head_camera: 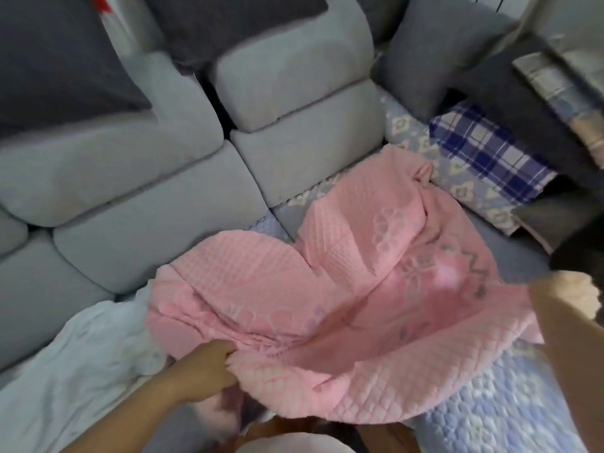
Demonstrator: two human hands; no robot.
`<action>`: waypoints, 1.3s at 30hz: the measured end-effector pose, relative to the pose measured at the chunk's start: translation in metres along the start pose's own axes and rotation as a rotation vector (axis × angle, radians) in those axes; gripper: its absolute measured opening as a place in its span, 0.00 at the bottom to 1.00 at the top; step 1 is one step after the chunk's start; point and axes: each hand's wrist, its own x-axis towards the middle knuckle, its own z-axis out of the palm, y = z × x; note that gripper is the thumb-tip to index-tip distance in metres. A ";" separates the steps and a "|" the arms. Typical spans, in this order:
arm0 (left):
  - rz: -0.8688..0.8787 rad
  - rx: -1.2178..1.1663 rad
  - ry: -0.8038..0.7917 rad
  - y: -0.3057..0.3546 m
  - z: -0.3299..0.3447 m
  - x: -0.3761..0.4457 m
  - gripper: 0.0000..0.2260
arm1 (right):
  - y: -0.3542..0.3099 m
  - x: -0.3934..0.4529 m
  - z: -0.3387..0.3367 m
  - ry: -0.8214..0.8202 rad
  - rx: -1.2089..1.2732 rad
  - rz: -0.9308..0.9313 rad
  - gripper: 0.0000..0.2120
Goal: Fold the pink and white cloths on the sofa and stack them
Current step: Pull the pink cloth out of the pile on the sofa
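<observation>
One left hand [209, 371] pinching pink cloth [327, 305] edge — white cloth [81, 354] beside, right hand's grip hidden, lettering unreadable

Both forearms are bare with no sleeve, watch or ring in sight, the left hand [202, 374] showing bare fingers [225, 349], while the right forearm [568, 348] runs off the frame's edge, its hand hidden behind a cream, fluffy bit of fabric [578, 289].

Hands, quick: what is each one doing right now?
Left hand: pinching the near edge of the pink cloth.
Right hand: only the forearm shows at the frame's right edge; the hand is out of view.
</observation>
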 end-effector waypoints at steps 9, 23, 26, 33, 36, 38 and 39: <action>0.030 -0.281 0.216 0.058 -0.004 0.007 0.10 | -0.063 -0.190 0.017 -0.673 -0.033 -0.994 0.25; -0.371 -0.303 0.577 -0.013 0.050 0.019 0.10 | -0.084 -0.325 -0.051 -1.004 0.805 -0.782 0.24; -0.477 -0.457 0.619 -0.037 0.042 0.003 0.12 | -0.091 -0.287 -0.048 -0.737 0.839 -0.629 0.28; 0.189 -0.306 0.440 0.043 -0.018 -0.045 0.07 | -0.089 -0.289 -0.016 -0.721 0.022 -1.111 0.38; 0.356 -0.297 0.391 0.074 -0.022 -0.069 0.08 | -0.089 -0.376 -0.028 -1.313 0.203 -1.327 0.37; 0.412 -0.522 0.486 0.068 -0.025 -0.079 0.18 | -0.092 -0.394 -0.027 -1.218 0.332 -1.310 0.23; 0.434 -0.630 0.558 0.058 -0.026 -0.085 0.21 | -0.095 -0.397 -0.030 -1.149 0.375 -1.266 0.21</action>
